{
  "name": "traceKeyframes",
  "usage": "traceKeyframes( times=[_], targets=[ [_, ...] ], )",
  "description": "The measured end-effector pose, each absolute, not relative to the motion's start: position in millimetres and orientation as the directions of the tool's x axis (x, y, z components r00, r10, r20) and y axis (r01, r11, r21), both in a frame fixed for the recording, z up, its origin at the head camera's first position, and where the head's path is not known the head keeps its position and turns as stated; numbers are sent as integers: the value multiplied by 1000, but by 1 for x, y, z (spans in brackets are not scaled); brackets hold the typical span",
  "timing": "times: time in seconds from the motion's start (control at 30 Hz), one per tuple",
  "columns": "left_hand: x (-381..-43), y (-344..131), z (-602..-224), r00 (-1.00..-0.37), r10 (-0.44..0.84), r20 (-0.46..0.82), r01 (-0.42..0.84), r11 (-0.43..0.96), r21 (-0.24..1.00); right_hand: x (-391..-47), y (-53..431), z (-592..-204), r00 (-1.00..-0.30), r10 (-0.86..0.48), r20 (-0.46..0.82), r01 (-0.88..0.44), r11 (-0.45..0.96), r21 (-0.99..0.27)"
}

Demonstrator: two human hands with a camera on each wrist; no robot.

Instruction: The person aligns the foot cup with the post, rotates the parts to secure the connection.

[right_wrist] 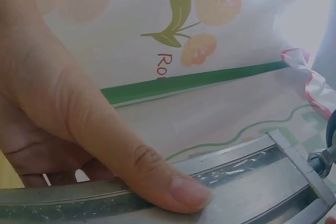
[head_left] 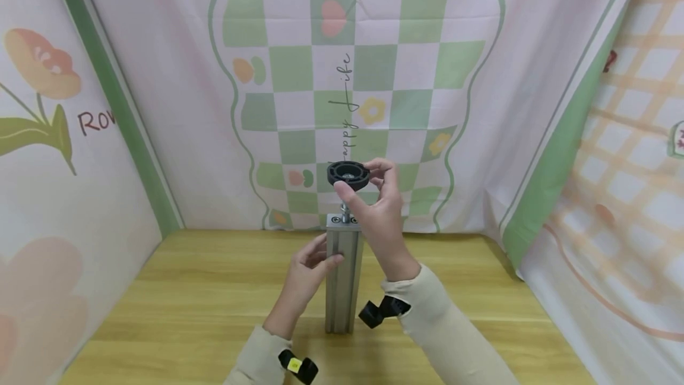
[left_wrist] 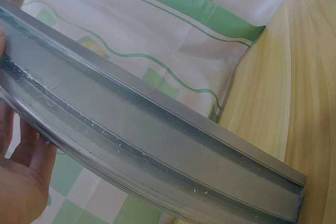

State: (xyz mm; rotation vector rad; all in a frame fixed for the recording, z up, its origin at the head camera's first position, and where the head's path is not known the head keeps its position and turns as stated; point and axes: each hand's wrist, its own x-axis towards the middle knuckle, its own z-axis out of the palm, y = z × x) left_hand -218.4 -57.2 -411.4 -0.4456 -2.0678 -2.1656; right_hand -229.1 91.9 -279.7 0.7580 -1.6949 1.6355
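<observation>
An aluminium profile [head_left: 342, 290] stands upright on the table, its lower end on the wood. My left hand [head_left: 306, 275] grips it near the top, the thumb [right_wrist: 191, 192] on the near face and the other fingers behind. Above the profile's top end sits a black round levelling foot [head_left: 348, 176], ribbed side up. Its threaded stud [head_left: 345, 212] with a nut goes down into the end plate. My right hand [head_left: 383, 212] holds the foot by its rim between thumb and fingers. Only the foot's edge [right_wrist: 332, 129] shows in the right wrist view.
The wooden table [head_left: 214, 290] spreads out around the profile. A printed cloth [head_left: 299, 106] with green checks hangs behind, with a flowered cloth [head_left: 80, 212] on the left and an orange-checked cloth [head_left: 614, 207] on the right.
</observation>
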Motion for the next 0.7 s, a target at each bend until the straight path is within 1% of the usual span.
traceKeyframes(
  times=[0.07,0.13,0.27,0.4,0.57,0.7],
  targets=[
    [-218,-57,-412,-950,122,287,281,-65,958,-229,92,-281,-625,9,781,-779,62,-624],
    [-218,-57,-411,-951,123,284,278,-66,958,-229,92,-280,-641,-37,767,-768,24,-640],
    [-218,-57,-411,-952,117,282,275,-70,959,-236,95,-277,-640,-147,754,-743,-130,-656],
    [-217,-57,-411,-952,117,283,276,-74,958,-242,99,-277,-608,-228,761,-724,-233,-649],
    [-217,-57,-410,-952,120,283,275,-83,958,-246,100,-280,-607,-256,752,-686,-309,-659],
    [-217,-57,-410,-951,119,284,276,-83,958,-248,100,-281,-620,-261,740,-653,-352,-671]
  ],
)
